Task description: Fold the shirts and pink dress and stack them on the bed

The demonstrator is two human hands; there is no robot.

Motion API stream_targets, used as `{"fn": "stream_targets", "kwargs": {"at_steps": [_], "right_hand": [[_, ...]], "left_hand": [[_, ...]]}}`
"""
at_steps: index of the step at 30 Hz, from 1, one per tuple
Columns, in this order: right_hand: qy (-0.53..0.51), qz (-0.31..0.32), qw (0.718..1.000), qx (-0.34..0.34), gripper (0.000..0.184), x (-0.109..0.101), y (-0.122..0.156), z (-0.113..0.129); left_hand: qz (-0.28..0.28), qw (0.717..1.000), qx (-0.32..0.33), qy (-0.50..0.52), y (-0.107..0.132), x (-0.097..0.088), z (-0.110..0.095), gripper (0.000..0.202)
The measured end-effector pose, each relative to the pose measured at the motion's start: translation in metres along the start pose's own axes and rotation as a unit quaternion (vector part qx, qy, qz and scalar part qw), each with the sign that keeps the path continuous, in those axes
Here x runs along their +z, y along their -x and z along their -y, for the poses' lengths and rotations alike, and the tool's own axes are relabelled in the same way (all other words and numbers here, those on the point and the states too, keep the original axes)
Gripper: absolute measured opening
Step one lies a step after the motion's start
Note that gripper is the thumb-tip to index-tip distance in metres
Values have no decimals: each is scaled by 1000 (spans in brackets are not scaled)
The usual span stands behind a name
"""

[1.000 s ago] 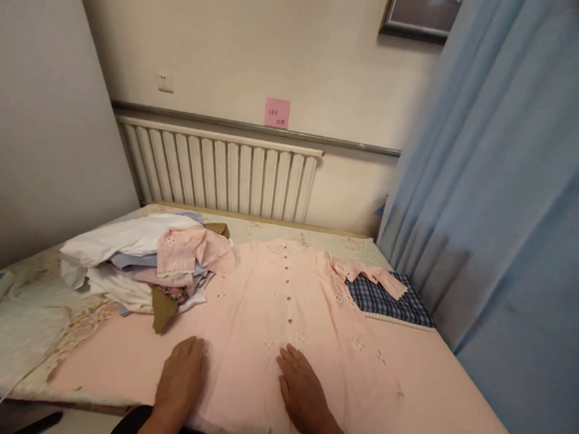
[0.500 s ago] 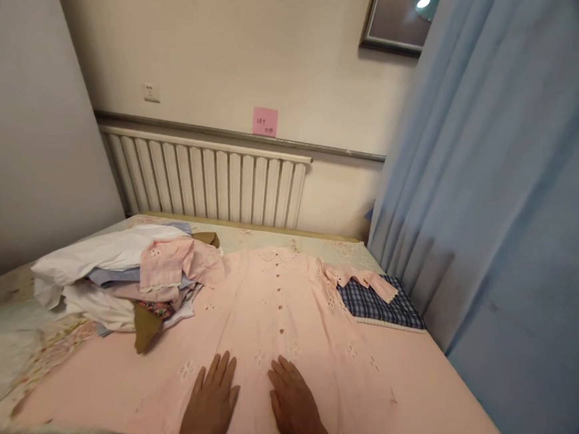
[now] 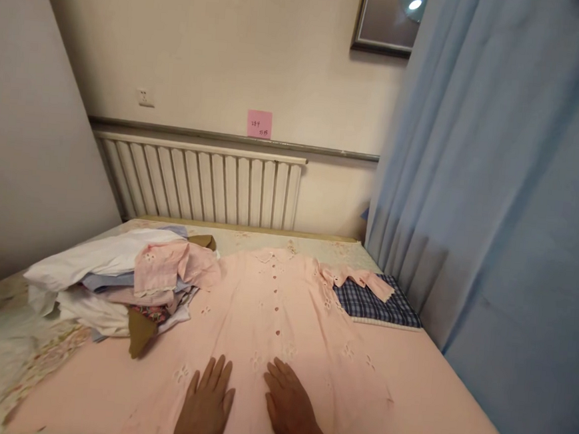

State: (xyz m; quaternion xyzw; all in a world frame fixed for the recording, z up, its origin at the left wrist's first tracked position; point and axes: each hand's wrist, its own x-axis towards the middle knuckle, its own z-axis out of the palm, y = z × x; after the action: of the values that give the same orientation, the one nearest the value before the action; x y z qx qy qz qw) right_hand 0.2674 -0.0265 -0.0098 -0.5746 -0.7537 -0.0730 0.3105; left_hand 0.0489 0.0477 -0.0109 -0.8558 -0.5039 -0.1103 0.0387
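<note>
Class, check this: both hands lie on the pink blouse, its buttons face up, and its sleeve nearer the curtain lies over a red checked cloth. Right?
Not quite: the checked cloth is dark blue, not red, as the head view shows. The rest stands: left hand and right hand lie on the pink blouse, buttons up, with the sleeve nearer the curtain over that cloth.

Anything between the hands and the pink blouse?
Nothing visible: left hand and right hand appear to rest on the pink blouse. The clothes pile and plaid cloth lie under its sleeves, clear of both hands.
</note>
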Motion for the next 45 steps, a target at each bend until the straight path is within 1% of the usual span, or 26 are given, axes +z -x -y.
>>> {"fn": "stream_targets", "kwargs": {"at_steps": [5, 14, 20, 26, 30, 36, 39, 45], "right_hand": [[-2, -13, 1000, -5, 39, -1, 1, 0], [-7, -13, 1000, -1, 38, -4, 1, 1], [-7, -12, 1000, -2, 37, -6, 0, 2], [-7, -12, 1000, -5, 37, -3, 0, 1], [-3, -24, 1000, -7, 37, 0, 2, 1], [-9, -29, 999, -11, 40, 0, 3, 1], [-11, -26, 1000, -7, 38, 1, 2, 0], [-8, -29, 1000, -11, 37, 5, 4, -2]], "left_hand": [[-2, 1000, -3, 3, 0, 1, -1, 52], [-18, 1000, 0, 1, 1, -4, -4, 51], [-12, 1000, -7, -1, 0, -4, -3, 51], [-16, 1000, -1, -12, 0, 0, -2, 52], [-19, 1000, 1, -13, 1, 1, -2, 51], [-16, 1000, -3, -16, 1, -2, -3, 51], [-12, 1000, -4, -17, 0, -3, -4, 51], [-29, 999, 2, -20, 1, 1, -2, 50]]}}
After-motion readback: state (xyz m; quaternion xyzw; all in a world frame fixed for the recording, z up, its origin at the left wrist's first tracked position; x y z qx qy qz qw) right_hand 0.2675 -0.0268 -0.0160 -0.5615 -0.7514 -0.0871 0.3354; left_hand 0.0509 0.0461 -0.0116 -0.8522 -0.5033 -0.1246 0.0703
